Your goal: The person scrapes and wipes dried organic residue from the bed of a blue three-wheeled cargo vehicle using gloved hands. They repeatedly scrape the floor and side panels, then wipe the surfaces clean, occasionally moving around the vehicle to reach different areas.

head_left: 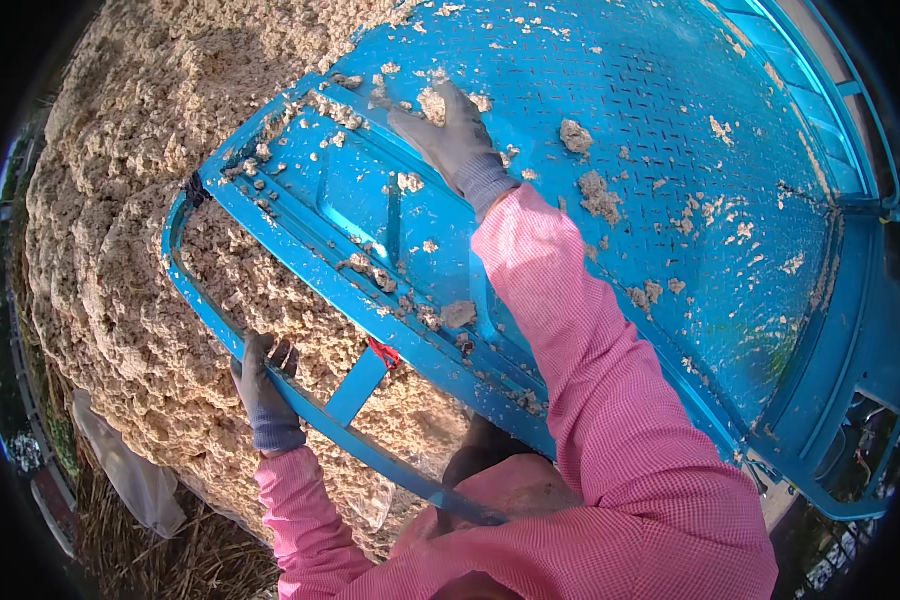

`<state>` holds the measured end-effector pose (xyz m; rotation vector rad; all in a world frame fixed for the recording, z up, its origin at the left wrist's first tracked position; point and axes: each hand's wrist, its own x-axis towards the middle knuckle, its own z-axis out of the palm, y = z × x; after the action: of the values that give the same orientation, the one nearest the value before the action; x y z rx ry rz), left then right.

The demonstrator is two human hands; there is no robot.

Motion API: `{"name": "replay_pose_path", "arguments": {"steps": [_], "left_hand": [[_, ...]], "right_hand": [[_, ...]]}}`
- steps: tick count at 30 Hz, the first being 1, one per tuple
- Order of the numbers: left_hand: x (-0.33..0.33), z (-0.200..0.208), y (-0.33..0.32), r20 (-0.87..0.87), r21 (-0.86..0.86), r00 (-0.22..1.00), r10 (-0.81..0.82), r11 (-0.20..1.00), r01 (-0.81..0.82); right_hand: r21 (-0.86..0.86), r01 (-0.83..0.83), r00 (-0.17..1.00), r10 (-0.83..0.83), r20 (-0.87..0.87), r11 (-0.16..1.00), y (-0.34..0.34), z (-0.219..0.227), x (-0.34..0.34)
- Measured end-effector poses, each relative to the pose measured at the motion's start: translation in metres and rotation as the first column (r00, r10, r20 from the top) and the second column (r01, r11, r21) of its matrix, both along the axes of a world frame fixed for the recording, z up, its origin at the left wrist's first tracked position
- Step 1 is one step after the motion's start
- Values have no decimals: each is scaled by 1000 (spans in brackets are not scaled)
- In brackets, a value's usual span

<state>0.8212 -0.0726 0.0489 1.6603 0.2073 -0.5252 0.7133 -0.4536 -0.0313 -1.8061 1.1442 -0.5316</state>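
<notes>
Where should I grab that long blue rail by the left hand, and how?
Probably hold the blue rail along its long stretch, near the left hand, clear of the short blue crosspiece. Come from its outer side, the picture's lower left, and curl your fingers around: it's narrow and stands apart from the blue panel, leaving a gap for fingertips.

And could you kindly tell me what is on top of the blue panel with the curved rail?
Pale clumps and smaller crumbs lie scattered on the blue panel. The pink right sleeve crosses it, so anything beneath is hidden.
</notes>
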Motion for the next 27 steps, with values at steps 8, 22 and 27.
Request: {"name": "replay_pose_path", "arguments": {"steps": [8, 22, 27], "left_hand": [[40, -22, 7, -59, 9, 998, -21, 1000, 22], [43, -33, 12, -96, 19, 995, 38, 999, -36], [45, -36, 12, -68, 33, 998, -19, 999, 21]], "right_hand": [[384, 565, 759, -277, -590, 730, -55, 26, -290], [-179, -314, 947, 293, -134, 933, -119, -202, 43], [459, -531, 583, -86, 808, 712, -121, -172, 152]]}}
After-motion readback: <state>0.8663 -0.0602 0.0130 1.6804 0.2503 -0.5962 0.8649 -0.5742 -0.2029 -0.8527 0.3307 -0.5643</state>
